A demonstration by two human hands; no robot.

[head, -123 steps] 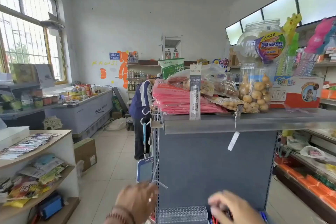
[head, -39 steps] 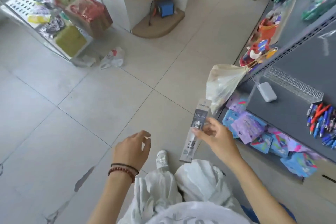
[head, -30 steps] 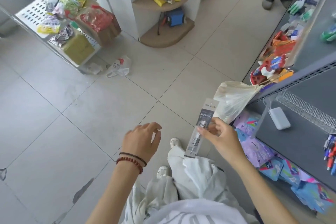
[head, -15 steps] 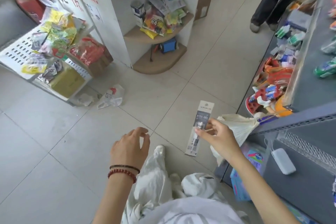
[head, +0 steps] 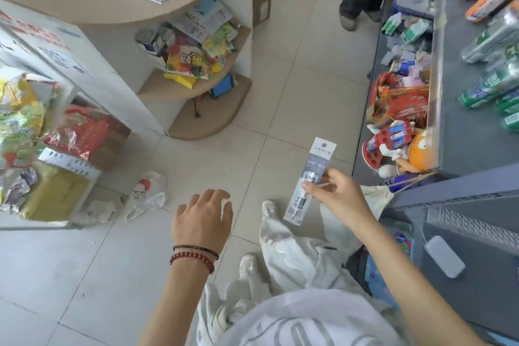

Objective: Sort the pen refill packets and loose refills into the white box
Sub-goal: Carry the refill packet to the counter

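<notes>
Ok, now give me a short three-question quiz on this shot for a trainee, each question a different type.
1. True or false: the left hand grips the refill packet.
2. Multiple choice: the packet is A) lying flat on the floor, B) held in the air above the floor tiles, C) inside a box.
3. Fill the gap: the left wrist wears two ____.

Key
1. False: the right hand pinches it, and the left hand holds nothing, its fingers spread.
2. B.
3. Bracelets: one of red beads and one thin dark band.
</notes>
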